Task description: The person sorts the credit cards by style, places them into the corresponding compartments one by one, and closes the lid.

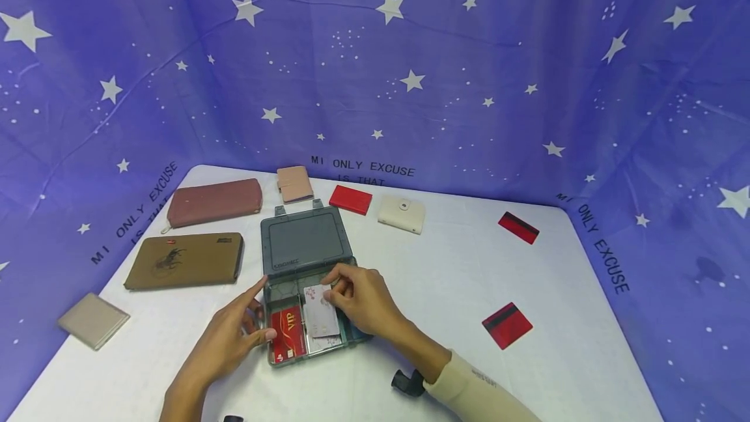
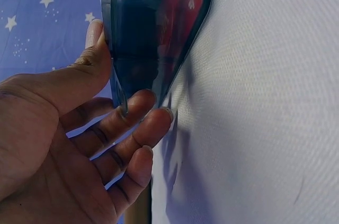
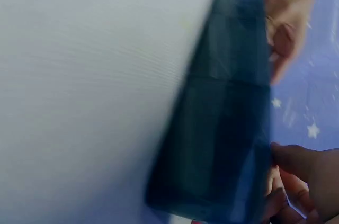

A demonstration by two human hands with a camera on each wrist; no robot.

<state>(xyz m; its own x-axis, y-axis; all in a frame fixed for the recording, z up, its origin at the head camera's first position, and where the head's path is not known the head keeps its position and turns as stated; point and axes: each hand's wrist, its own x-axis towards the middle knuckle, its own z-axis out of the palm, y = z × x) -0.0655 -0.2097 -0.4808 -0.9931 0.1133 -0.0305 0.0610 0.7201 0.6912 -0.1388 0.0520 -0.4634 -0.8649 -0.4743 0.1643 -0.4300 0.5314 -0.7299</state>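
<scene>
A smoky clear plastic box lies on the table with its lid swung back. My left hand holds the box's left side, thumb over the rim; in the left wrist view, that hand has its fingers against the outer wall. Red VIP cards lie in the left compartment. With its thumb and fingertips, my right hand pinches the top end of a white card over the middle compartment, where another white card shows beneath. The box hides part of the right hand's fingers in the right wrist view.
Behind the box are a maroon wallet, a pink card holder, a red case and a cream card holder. An olive wallet and beige wallet lie left. Two red cards lie right.
</scene>
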